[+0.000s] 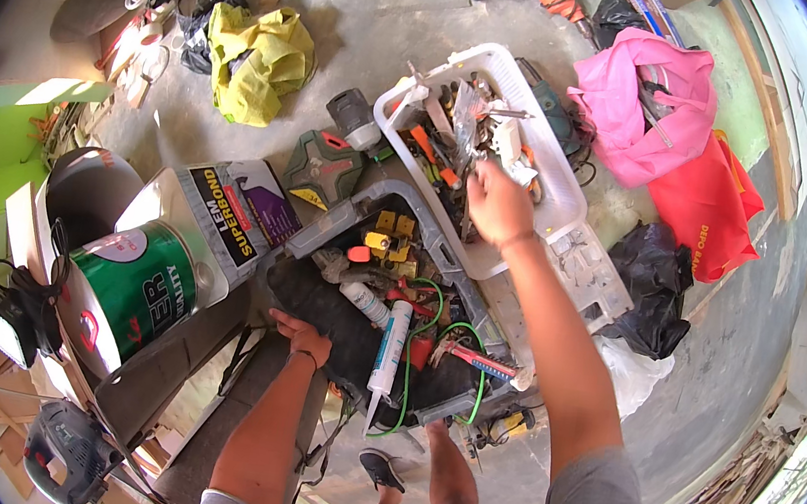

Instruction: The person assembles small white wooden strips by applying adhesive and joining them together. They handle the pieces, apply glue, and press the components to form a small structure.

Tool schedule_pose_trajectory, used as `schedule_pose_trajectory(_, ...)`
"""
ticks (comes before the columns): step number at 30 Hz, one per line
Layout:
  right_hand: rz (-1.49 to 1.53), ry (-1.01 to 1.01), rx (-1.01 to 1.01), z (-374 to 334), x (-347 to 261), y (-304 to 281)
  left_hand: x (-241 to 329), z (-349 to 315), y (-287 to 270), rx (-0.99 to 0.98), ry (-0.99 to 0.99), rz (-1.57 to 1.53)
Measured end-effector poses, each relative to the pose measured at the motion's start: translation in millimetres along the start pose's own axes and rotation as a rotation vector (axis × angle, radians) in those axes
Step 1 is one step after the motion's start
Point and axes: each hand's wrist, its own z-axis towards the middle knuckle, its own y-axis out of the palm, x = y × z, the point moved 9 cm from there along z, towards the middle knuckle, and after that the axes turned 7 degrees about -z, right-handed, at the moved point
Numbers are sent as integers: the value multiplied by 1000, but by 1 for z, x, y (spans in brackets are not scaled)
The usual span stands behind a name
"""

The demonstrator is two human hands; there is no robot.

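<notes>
My right hand (pixel 500 205) reaches over the near side of a white plastic basket (pixel 565 186) full of tools and small parts. Its fingers are curled down among them, and whatever they hold is hidden. Close by lie orange-handled tools (pixel 435 154) and a clear plastic bag (pixel 466 117). My left hand (pixel 300 336) rests with fingers stretched out against the left side of a black-grey toolbox (pixel 399 191). In that box are a sealant tube (pixel 390 349), a white spray can (pixel 364 303), a green cord (pixel 405 378), yellow metal-like parts (pixel 390 236) and a red-handled brush (pixel 483 362).
Left stand a green-labelled can (pixel 132 284), a glue tin (pixel 239 212) and a jigsaw (pixel 68 453). A cordless drill (pixel 348 129) lies beyond the toolbox. Yellow (pixel 260 63), pink (pixel 643 105), red (pixel 711 209) and black (pixel 649 287) bags lie about the concrete floor.
</notes>
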Motion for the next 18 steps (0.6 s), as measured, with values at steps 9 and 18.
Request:
schedule_pose_trajectory(9, -251, 119, -182, 114, -10, 86, 13, -3, 0, -76, -37, 76)
schedule_pose_trajectory(18, -381, -85, -61, 73, 18, 83, 18, -9, -5, -31, -21, -6)
